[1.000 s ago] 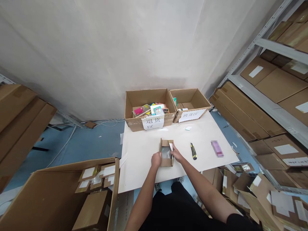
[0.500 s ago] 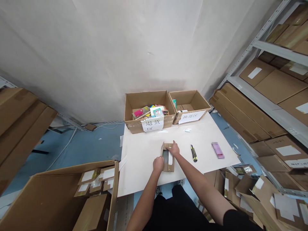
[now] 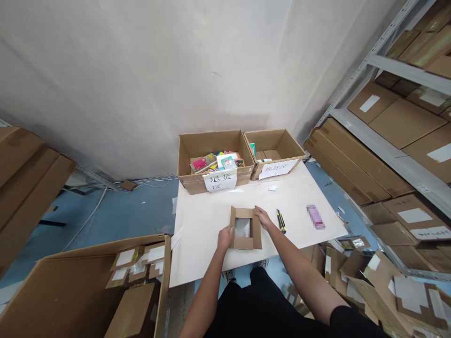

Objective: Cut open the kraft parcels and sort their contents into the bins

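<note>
Nearest stand two arms, reaching forward over one white table (image 3: 197, 249), slightly bent and coming together. At the near left is one large carton (image 3: 70, 277), holding one bigger box (image 3: 132, 307) and at least four small parcels (image 3: 126, 257). At the near right lie many cartons (image 3: 366, 281), too overlapped to count.

One small open carton (image 3: 243, 243) is at the near middle of the table, its flaps spread and something pale inside. The left hand (image 3: 225, 237) is closed on its left side, with fingers curled; the right hand (image 3: 262, 218) grips its right flap at the far corner, the wrist turned inward. To the right lie one yellow-black cutter (image 3: 281, 221), then one blurred purple object (image 3: 315, 217).

At the far edge stand two open boxes side by side, each with one handwritten sheet: the left box (image 3: 190, 184) holds several colourful items, the right box (image 3: 294, 149) fewer.
</note>
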{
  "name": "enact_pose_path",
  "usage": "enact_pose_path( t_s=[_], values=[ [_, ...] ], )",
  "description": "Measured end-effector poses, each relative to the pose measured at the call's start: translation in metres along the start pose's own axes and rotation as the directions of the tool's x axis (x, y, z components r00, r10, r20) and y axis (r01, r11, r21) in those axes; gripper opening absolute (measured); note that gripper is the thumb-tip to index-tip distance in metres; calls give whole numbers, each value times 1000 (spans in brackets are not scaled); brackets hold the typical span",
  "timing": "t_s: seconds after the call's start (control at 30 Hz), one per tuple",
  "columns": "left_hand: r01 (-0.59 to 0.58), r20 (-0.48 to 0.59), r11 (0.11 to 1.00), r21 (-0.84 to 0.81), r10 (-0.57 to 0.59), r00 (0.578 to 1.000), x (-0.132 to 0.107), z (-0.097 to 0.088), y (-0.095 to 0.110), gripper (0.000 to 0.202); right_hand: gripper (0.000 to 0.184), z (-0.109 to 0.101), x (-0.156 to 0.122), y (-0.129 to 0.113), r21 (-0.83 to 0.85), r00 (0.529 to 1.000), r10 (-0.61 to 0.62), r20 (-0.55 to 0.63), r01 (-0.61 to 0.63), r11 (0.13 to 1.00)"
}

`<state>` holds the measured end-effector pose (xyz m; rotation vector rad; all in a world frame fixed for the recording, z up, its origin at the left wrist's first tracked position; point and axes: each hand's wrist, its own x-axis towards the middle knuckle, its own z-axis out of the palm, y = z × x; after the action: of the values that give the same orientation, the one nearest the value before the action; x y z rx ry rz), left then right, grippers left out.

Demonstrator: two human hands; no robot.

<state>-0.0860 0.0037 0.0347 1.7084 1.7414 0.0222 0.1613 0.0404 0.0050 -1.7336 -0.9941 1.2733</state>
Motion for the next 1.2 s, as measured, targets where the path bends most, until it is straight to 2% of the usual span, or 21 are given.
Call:
enact_pose_path(
  t_s=[0.07, 0.17, 0.2, 0.27, 0.3, 0.37, 0.47, 0.53, 0.63, 0.7, 0.77, 0.87, 0.93, 1.03, 1.1, 1.2],
  values=[
    [40, -44, 994, -104, -45, 998, -1, 2, -10, 46, 67, -1, -14, 18, 83, 999, -18, -27, 20, 996],
    [107, -180, 977, -186, -140, 974, -6, 11, -15, 61, 74, 6, -31, 38, -71, 980, -25, -197, 11, 997],
    [89, -236, 984, -152, -124, 964, -7, 14, -14, 60, 73, 9, -34, 41, -150, 970, -18, -242, -19, 989],
    [-19, -308, 1000, -15, 13, 951, -10, 19, -8, 54, 67, 13, -38, 42, -281, 964, 4, -267, -82, 956],
    [-88, -298, 994, 65, 103, 949, -11, 20, -5, 50, 65, 13, -38, 40, -333, 965, 2, -262, -92, 939],
    [-202, -203, 959, 197, 242, 949, -13, 20, 1, 46, 61, 12, -38, 34, -431, 962, -69, -263, -53, 901],
    [-290, -37, 914, 283, 313, 949, -18, 20, 4, 38, 51, 5, -40, 26, -604, 926, -307, -221, 118, 789],
    [-334, 46, 899, 283, 335, 941, -23, 22, 4, 35, 39, 2, -44, 23, -702, 896, -438, -71, 267, 661],
    [-348, 123, 912, 217, 328, 937, -26, 24, 3, 36, 26, 1, -53, 23, -770, 840, -507, 193, 450, 452],
    [-317, 156, 938, 141, 296, 942, -24, 22, 2, 46, 25, 2, -58, 23, -798, 824, -499, 270, 481, 362],
    [-312, 215, 947, 74, 290, 932, -21, 17, 0, 58, 31, 2, -61, 22, -828, 832, -478, 280, 461, 318],
    [-414, 336, 910, 41, 377, 863, -17, 8, -7, 49, 58, 0, -61, 18, -867, 858, -446, 254, 406, 289],
    [-470, 364, 881, 56, 421, 831, -16, 6, -13, 48, 73, -2, -57, 13, -891, 887, -405, 221, 352, 286],
    [-476, 337, 874, 97, 421, 842, -17, 11, -16, 65, 84, -1, -44, 2, -918, 945, -271, 182, 262, 298],
    [-471, 303, 872, 134, 417, 857, -20, 18, -15, 60, 88, 2, -32, -5, -931, 978, -140, 154, 191, 311],
    [-447, 218, 870, 208, 404, 888, -28, 35, -12, 44, 87, 9, -15, -15, -938, 996, 12, 89, 80, 338]
  ],
)
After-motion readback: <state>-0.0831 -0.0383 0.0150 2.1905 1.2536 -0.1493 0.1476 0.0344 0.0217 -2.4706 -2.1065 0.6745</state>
